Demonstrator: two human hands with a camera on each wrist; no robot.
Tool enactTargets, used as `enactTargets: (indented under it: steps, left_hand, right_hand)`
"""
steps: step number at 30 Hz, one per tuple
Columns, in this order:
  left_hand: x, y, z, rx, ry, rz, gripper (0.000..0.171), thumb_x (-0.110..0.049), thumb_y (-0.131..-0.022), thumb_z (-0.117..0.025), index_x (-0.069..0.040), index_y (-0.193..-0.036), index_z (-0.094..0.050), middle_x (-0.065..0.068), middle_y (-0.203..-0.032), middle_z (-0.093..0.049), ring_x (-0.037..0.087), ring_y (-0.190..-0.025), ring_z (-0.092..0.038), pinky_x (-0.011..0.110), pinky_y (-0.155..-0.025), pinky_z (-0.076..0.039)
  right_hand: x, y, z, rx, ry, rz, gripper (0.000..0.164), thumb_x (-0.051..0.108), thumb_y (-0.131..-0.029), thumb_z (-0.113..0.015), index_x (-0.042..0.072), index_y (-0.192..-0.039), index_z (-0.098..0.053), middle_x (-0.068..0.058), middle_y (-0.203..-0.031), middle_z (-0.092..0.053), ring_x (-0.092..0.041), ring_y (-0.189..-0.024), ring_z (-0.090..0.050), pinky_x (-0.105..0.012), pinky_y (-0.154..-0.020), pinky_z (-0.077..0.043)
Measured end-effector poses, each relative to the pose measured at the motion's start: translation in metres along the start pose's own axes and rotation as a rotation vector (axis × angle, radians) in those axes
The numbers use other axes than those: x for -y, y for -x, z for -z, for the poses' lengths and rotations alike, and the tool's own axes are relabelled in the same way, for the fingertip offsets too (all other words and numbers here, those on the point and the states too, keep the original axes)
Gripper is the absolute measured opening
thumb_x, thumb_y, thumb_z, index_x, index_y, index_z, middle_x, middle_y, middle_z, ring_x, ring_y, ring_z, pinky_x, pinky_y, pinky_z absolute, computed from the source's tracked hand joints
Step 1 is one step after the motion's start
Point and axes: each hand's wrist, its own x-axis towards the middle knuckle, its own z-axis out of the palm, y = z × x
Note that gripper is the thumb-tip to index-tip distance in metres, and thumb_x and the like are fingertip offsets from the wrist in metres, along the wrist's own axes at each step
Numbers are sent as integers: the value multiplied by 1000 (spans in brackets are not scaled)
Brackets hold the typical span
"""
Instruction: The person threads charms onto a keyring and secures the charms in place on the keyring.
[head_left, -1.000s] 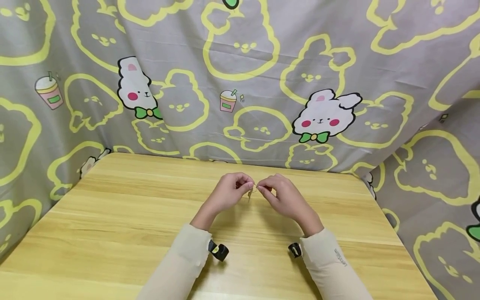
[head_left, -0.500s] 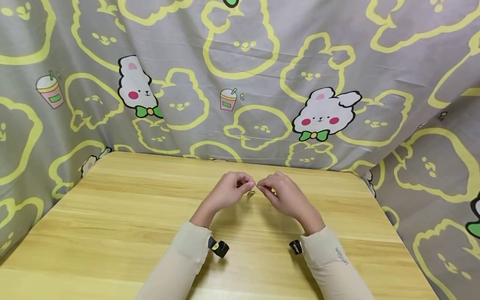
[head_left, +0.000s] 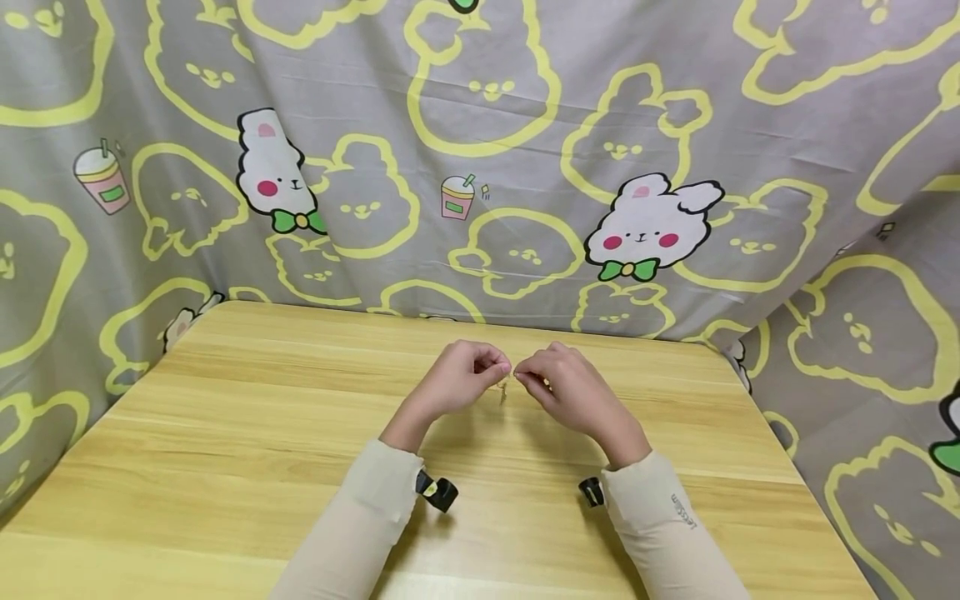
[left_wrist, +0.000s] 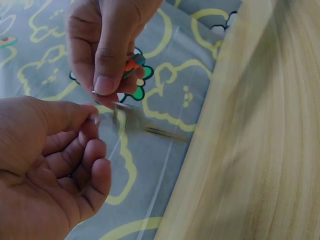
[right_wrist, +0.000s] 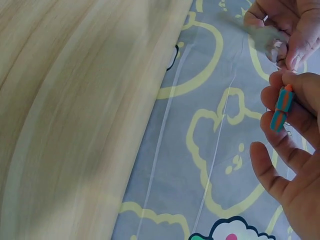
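Apparently, fine fingertip work is being done, blurred keys (head_left: 502, 394) being dangled above the counter (head_left: 225, 450) by the pinching left grip (head_left: 457, 380), a teal-and-orange charm (right_wrist: 282, 111) being pinched by the right grip (head_left: 567, 388), and steadiness being called for next.

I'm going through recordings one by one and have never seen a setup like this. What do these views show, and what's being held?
There is no robot here: a person in beige sleeves works bare-handed. The wide picture comes from a camera worn on the head; the two closer ones come from cameras worn on each wrist. The left hand and right hand come close together above a yellow wood-grain table, where shadows fall. Behind hangs a grey curtain with yellow cartoon outlines. The right hand pinches a small teal-and-orange striped charm; a blurred, metallic-looking piece seems to hang from the left hand.
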Motion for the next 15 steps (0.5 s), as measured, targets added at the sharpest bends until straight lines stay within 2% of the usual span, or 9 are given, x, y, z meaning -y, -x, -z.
enactTargets:
  steps: [4, 10, 15]
  left_hand:
    - [0, 0, 0, 11, 10, 0, 18, -17, -105, -61, -9, -96, -73, 11, -85, -69, 13, -67, -53, 28, -62, -45]
    - [1, 0, 0, -41, 8, 26, 18, -16, -105, -59, -7, -98, -73, 2, -84, -67, 14, -68, -53, 28, -61, -45]
    - [1, 0, 1, -58, 34, 27, 17, -15, -105, -60, -6, -101, -73, 0, -86, -67, 15, -72, -56, 29, -63, -48]
  right_hand:
    - [1, 0, 0, 7, 16, -7, 8, 10, -97, -72, 14, -95, -79, 9, -79, -68, -11, -71, -47, -29, -67, -41]
    - [1, 0, -1, 10, 33, -9, 8, 10, -96, -72, 13, -93, -79, 9, -79, -68, -12, -71, -48, -29, -67, -42]
    - [4, -1, -3, 28, 42, -20, 9, 11, -97, -71, 14, -94, -79, 9, -80, -68, -11, -72, -49, -28, -67, -42]
